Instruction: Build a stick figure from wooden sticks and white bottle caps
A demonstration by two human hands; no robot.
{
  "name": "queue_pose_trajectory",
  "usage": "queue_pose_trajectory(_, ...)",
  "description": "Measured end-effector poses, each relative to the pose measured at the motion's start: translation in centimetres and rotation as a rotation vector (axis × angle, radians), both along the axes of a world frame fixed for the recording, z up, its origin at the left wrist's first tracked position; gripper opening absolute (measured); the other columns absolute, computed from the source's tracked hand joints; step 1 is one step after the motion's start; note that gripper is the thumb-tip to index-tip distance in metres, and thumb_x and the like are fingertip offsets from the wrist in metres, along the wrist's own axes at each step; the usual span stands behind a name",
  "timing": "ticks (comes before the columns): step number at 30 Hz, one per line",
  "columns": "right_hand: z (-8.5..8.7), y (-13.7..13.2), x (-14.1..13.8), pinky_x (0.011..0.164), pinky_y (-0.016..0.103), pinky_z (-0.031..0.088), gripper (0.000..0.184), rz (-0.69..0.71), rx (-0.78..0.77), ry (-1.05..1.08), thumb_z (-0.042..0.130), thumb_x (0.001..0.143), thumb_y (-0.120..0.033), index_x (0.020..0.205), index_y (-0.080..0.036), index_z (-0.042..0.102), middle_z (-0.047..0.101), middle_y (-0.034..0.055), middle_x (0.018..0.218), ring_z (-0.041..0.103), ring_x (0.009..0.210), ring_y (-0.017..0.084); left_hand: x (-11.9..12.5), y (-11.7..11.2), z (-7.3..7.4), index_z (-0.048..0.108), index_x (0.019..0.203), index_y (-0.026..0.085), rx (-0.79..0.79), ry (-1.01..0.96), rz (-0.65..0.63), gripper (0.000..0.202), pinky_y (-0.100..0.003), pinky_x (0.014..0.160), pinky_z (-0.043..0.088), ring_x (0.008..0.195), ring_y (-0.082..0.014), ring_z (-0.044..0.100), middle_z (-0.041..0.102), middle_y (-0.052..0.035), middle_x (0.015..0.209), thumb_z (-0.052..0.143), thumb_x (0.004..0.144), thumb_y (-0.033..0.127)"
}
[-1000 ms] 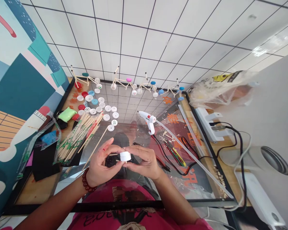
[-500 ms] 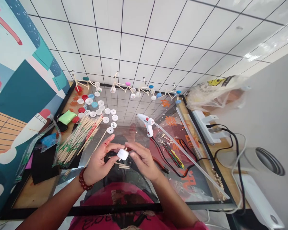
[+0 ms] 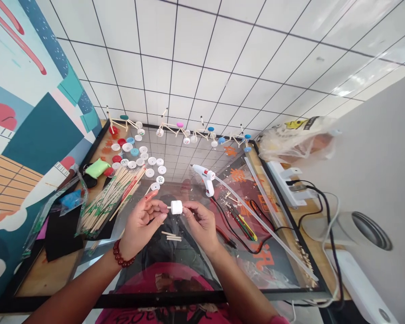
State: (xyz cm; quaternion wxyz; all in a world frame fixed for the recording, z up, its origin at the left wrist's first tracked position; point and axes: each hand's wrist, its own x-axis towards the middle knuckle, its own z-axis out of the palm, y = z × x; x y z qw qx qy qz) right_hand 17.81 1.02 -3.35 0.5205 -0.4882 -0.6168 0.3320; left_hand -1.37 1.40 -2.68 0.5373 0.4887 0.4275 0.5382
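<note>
A white bottle cap (image 3: 176, 207) with a short wooden stick through it is held between both hands above the glass-topped table (image 3: 189, 279). My left hand (image 3: 142, 223) pinches the stick's end on the cap's left with thumb and forefinger. My right hand (image 3: 200, 222) pinches the cap's right side with its fingertips. A few short stick pieces (image 3: 171, 236) lie on the glass just below the hands. A white glue gun (image 3: 204, 175) stands on the glass beyond my right hand.
A pack of wooden sticks (image 3: 113, 198) lies left of the hands, with several loose bottle caps (image 3: 138, 155) behind it. Stick-and-cap models (image 3: 175, 128) line the back edge. Cutters and wires (image 3: 243, 222), long glue sticks (image 3: 266, 216) and a power strip (image 3: 285, 180) are on the right.
The cap has turned from face-up to sideways and risen a little between the fingertips. The camera has tilted, shifting the table downward in view.
</note>
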Motion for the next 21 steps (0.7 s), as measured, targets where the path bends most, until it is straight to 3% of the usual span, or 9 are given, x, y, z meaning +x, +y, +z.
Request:
queue_pose_trajectory(5, -0.4, 0.1, 0.0, 0.082, 0.032, 0.056, 0.013, 0.036, 0.118, -0.198, 0.061, 0.098, -0.021, 0.100, -0.023, 0.074, 0.079, 0.0050, 0.097, 0.074, 0.089, 0.019, -0.4, 0.5, -0.1, 0.057, 0.128, 0.020, -0.003, 0.207, 0.053, 0.048, -0.028, 0.077, 0.061, 0.079, -0.0138, 0.072, 0.072, 0.0006, 0.086, 0.073, 0.082, 0.025)
queue_pose_trajectory(11, -1.1, 0.5, 0.4, 0.095, 0.042, 0.042, 0.013, 0.034, 0.216, -0.598, 0.063, 0.096, -0.018, 0.096, -0.024, 0.074, 0.078, 0.0049, 0.106, 0.072, 0.099, 0.021, -1.1, 1.2, -0.4, 0.055, 0.136, 0.019, 0.043, 0.528, 0.018, 0.053, -0.028, 0.069, 0.059, 0.068, -0.0138, 0.068, 0.072, 0.0031, 0.078, 0.064, 0.084, 0.022)
queue_pose_trajectory(21, -0.8, 0.6, 1.1, 0.097, 0.039, 0.035, 0.017, 0.016, 0.187, -0.674, 0.064, 0.094, -0.015, 0.101, -0.025, 0.075, 0.080, 0.0030, 0.106, 0.071, 0.096, 0.018, -1.7, 1.6, -1.0, 0.046, 0.146, 0.019, 0.084, 0.485, 0.103, 0.062, -0.029, 0.076, 0.060, 0.083, -0.0153, 0.071, 0.074, -0.0023, 0.093, 0.063, 0.087, 0.025)
